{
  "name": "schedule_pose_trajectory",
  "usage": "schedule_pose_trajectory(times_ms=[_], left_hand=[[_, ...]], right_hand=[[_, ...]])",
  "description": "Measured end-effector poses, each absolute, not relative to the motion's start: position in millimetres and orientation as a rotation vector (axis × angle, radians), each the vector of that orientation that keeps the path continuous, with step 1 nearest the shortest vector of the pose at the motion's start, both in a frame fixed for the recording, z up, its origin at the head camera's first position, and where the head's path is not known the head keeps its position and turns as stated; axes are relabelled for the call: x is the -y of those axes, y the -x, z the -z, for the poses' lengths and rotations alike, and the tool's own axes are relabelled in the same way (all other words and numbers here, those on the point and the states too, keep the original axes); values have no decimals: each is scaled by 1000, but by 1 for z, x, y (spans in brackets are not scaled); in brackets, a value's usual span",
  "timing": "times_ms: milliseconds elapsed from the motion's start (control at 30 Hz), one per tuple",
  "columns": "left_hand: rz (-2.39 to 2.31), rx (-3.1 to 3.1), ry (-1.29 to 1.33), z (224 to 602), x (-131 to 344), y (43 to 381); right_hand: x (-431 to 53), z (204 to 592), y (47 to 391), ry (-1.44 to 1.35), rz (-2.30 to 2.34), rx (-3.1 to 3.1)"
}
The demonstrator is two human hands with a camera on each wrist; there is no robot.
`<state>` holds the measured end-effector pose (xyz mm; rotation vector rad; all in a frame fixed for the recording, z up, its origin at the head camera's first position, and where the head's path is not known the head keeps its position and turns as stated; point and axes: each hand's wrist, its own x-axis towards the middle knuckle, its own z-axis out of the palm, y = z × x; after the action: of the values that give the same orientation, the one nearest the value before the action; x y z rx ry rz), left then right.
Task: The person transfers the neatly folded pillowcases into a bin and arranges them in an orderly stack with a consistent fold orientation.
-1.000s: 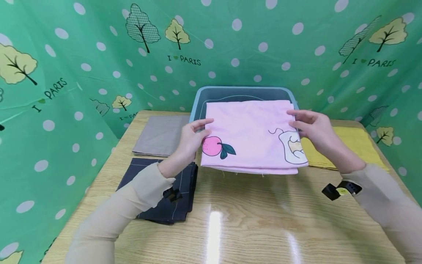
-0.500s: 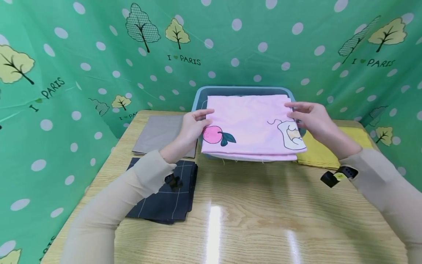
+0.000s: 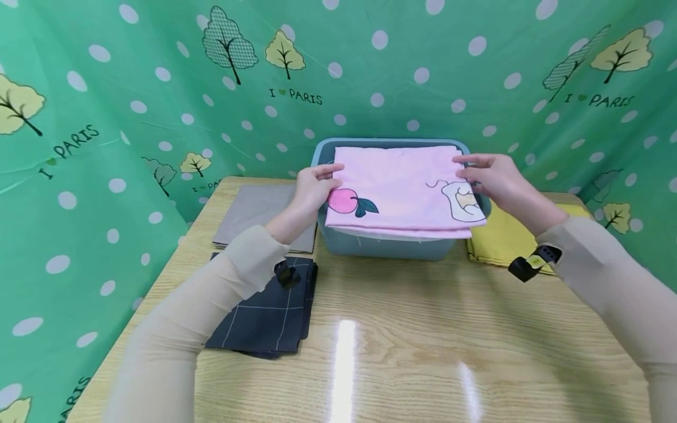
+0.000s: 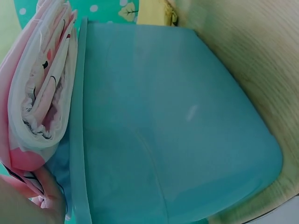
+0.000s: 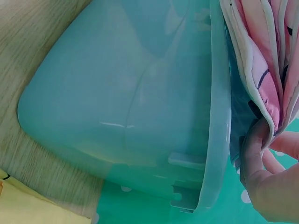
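A folded pink cloth (image 3: 396,188), printed with a peach and a white cartoon shape, is held level over the mouth of a blue plastic bin (image 3: 386,247). My left hand (image 3: 312,191) grips its left side, thumb and fingers at the edge. At the opposite side my right hand (image 3: 494,179) pinches the cloth the same way. Several folded layers of the pink cloth (image 4: 23,93) show end-on beside the bin's rim (image 4: 78,140) in the left wrist view. In the right wrist view, fingers (image 5: 254,149) curl under the cloth's layers (image 5: 261,60), right at the rim.
On the wooden table (image 3: 402,329), a folded grey cloth (image 3: 254,211) lies left of the bin. Nearer sits a folded dark checked cloth (image 3: 270,317), partly under the left sleeve. A folded yellow cloth (image 3: 497,241) lies to the right. A green printed curtain (image 3: 381,76) hangs behind.
Both hands have carried the pink cloth away from me, farther over the bin. More of the bin's front wall now shows below the cloth.
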<state>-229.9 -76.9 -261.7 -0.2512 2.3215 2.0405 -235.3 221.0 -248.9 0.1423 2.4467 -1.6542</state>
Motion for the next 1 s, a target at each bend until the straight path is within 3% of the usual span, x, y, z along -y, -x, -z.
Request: schedule_pose_trajectory(times_ms=[1000], left_hand=[[-1968,-2402,353,251,74,266]], right_hand=[[-210,231,273,-280,1462,-2504]])
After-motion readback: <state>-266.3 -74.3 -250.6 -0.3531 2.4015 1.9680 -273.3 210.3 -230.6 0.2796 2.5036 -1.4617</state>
